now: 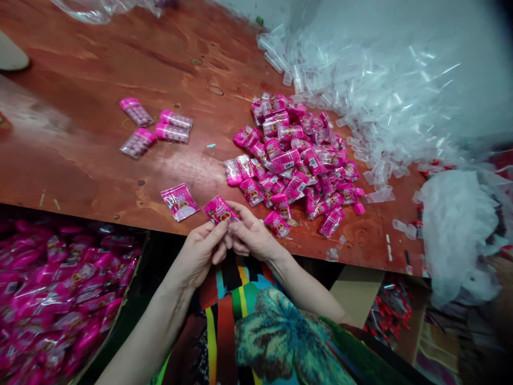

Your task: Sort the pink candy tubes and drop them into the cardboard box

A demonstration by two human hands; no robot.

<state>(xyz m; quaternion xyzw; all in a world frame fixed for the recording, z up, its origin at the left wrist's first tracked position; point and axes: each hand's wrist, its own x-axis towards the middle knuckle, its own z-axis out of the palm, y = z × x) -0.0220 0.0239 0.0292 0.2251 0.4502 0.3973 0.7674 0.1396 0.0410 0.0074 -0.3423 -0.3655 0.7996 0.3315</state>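
Close to the table's front edge, my left hand (206,246) and my right hand (253,233) meet, both pinching the lower part of one flat pink printed sleeve (219,210). Whether anything is inside that sleeve I cannot tell. Another pink sleeve (180,202) lies flat on the wood just left of it. Beyond my right hand spreads a heap of pink-wrapped candy tubes (296,160). Farther left, several clear tubes of pale pink balls with pink caps, such as one candy tube (138,143), lie without printed sleeves.
The reddish wooden table (80,160) carries a large pile of clear plastic tubes (360,85) at back right. A box of pink packets (60,299) sits below the edge at left. A white plastic bag (452,230) hangs at right, above red items (388,315).
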